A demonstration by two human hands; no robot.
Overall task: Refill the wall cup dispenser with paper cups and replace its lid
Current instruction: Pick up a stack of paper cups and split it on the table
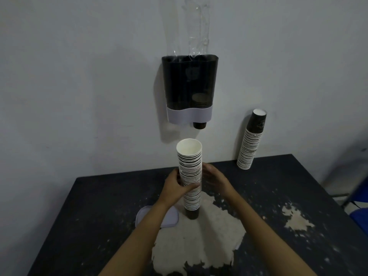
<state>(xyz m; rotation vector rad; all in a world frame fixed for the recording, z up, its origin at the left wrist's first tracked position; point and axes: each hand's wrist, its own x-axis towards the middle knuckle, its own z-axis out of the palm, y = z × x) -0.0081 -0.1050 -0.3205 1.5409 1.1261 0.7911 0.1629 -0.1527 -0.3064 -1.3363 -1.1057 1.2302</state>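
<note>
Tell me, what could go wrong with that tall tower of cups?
The cup stack is tall, and the left hand grips only its middle while the right hand sits open beside it, so it might bend or split and spill. The plastic wrap sticking out of the dispenser could snag the cups going in. The lid lies on the table under the arm and might get knocked.
</note>
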